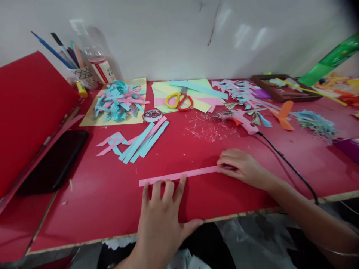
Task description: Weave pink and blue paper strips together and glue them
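A long pink paper strip (179, 175) lies flat on the red tabletop, slanting slightly up to the right. My left hand (161, 209) is open, its spread fingertips touching the strip's lower edge while the thumb rests near the table's front edge. At the strip's right end my right hand (241, 168) is closed, fingers and thumb pinching the paper. Something darker pink shows between those fingers, too covered to make out. Beyond the strip are loose blue and pink strips (144, 142) and a small woven checkered piece (113, 142).
A pink glue gun (241, 119) trails a black cord to the right. Scissors (179, 101) lie on paper sheets at the back. A heap of folded paper pieces (120, 101), a phone (56, 160), a pen cup (84, 76) and a bottle (98, 63) stand left; a brown tray (303, 98) sits right.
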A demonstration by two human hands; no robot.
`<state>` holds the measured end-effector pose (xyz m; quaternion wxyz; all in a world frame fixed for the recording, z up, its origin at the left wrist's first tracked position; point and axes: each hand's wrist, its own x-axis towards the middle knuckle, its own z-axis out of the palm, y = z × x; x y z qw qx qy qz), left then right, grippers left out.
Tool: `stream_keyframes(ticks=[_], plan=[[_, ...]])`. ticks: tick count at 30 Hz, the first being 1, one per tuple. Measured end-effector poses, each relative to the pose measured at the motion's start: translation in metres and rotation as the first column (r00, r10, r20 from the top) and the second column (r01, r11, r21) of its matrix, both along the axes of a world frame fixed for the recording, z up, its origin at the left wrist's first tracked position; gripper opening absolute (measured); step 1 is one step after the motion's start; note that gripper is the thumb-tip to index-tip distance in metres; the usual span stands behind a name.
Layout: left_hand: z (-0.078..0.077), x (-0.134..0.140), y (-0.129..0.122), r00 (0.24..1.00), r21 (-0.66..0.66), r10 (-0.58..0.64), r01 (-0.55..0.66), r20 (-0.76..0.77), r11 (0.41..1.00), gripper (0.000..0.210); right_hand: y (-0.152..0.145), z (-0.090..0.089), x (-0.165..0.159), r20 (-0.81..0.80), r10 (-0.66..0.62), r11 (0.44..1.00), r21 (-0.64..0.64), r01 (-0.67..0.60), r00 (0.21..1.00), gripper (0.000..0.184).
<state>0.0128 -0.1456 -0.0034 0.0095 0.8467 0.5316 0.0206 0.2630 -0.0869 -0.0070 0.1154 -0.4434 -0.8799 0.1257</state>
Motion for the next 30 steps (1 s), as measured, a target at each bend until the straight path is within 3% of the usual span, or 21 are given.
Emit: stream_keyframes(ticks=[8,20,30], plan=[[0.002,0.001,-0.001,1.000,-0.029,0.012,-0.013,-0.027,0.999,0.077,0.001,-0.003,0.019,-0.008,-0.022,1.000,0.008,0.022,1.000,0.026],[0.007,0.001,0.003,0.996,-0.050,0.001,-0.006,-0.084,0.999,0.077,0.002,-0.001,0.019,0.117,-0.018,0.998,0.058,0.011,0.993,0.031],[0.010,0.001,0.003,0.993,-0.048,-0.010,0.004,-0.121,0.999,0.077,-0.006,-0.008,0.039,-0.026,-0.118,0.989,0.088,0.120,0.993,0.025]])
